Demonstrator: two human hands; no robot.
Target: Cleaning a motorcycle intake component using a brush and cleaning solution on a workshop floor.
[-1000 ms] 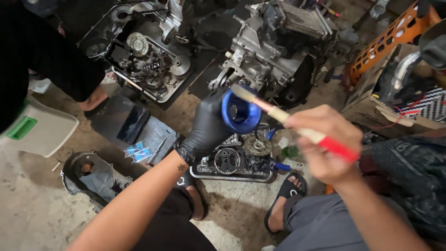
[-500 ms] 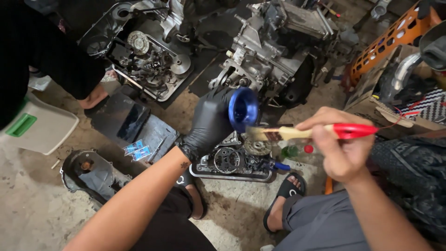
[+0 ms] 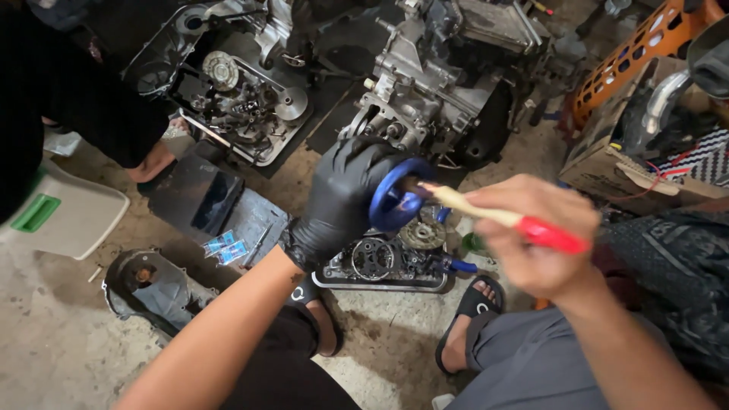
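Observation:
My left hand (image 3: 342, 199), in a black glove, grips a round blue engine part (image 3: 396, 199) at chest height. My right hand (image 3: 541, 235), bare, holds a paintbrush (image 3: 486, 214) with a pale wooden shaft and red handle end. The brush's bristles are pushed into the blue part's open face. Below the hands, on the concrete floor, lies an opened engine cover (image 3: 383, 262) with gears showing.
Two engine blocks stand ahead: one open at upper left (image 3: 235, 91), one at upper centre (image 3: 448, 76). A black casing (image 3: 148, 285) lies lower left. Another person's dark sleeve and foot (image 3: 152, 163) are at left. An orange crate (image 3: 645, 53) and a cardboard box (image 3: 607, 171) sit at right.
The brush has swung back from lying level below the blue part, and its tip is now inside the part. My left hand has turned the part slightly toward me.

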